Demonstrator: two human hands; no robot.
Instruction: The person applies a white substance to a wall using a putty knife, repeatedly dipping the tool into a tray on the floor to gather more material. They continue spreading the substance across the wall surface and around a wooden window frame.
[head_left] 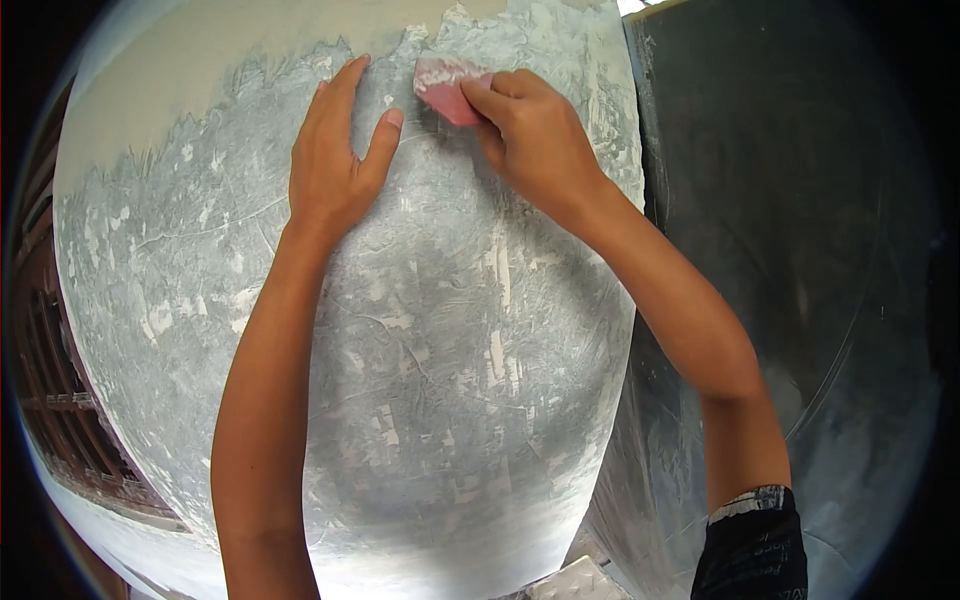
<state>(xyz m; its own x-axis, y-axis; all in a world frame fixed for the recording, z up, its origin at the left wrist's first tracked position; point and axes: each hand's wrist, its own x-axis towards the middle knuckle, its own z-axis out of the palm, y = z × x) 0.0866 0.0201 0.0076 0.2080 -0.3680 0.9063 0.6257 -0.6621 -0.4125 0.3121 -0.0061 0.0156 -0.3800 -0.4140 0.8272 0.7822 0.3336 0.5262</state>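
Observation:
My right hand (530, 125) pinches a small pink scraper (450, 92) between thumb and fingers. White paste is smeared along the scraper's upper edge, which lies close to or against a large grey surface (420, 300). To its left, my left hand (338, 150) rests flat on the same surface, thumb apart from the fingers and nothing in it. Patches and streaks of white filler mark the grey area. Above both hands, a smoother beige coat (200, 75) ends in a ragged edge.
A dark, scuffed panel (790, 230) stands along the right side of the grey surface. Brown slatted woodwork (60, 400) shows at the left edge. At the bottom, a pale flat piece (578, 580) lies below the surface's lower edge.

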